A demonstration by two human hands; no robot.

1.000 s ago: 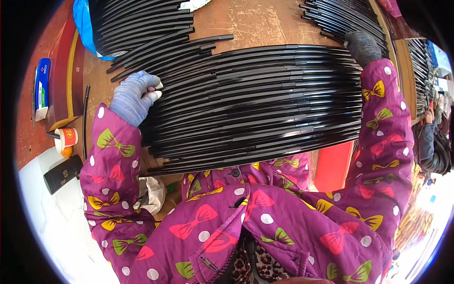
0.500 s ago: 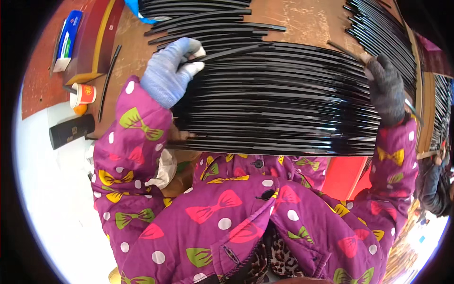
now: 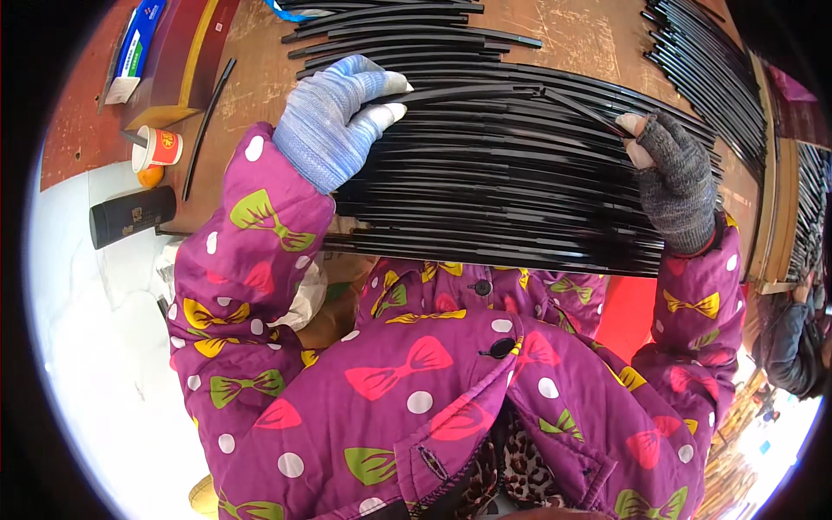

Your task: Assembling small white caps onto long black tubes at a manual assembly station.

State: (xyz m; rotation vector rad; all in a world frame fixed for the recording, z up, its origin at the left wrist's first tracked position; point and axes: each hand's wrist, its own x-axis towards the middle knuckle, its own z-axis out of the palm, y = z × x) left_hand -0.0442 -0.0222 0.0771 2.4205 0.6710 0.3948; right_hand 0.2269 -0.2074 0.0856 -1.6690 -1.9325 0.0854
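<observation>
My left hand (image 3: 334,121), in a light blue glove with white fingertips, pinches one end of a long black strip (image 3: 468,90). In my right hand (image 3: 676,178), wearing a dark grey glove with bare fingertips, is a second, thinner dark strip (image 3: 579,108), slanting up to the left. The tips of the two strips come together between my hands; whether they are joined or only touching, I cannot tell. Beneath both hands lies a broad layer of similar black strips (image 3: 520,191), side by side across the brown table (image 3: 589,43).
More black strips (image 3: 706,78) lie in a bundle at the far right. On the left are a dark red box (image 3: 178,69), a blue and white carton (image 3: 136,43), a paper cup (image 3: 162,147), an orange fruit (image 3: 150,177) and a black cylinder (image 3: 132,217).
My right hand has moved left and inward, bringing its strip's tip to the end of the left strip. My left hand has shifted slightly right, still holding its strip.
</observation>
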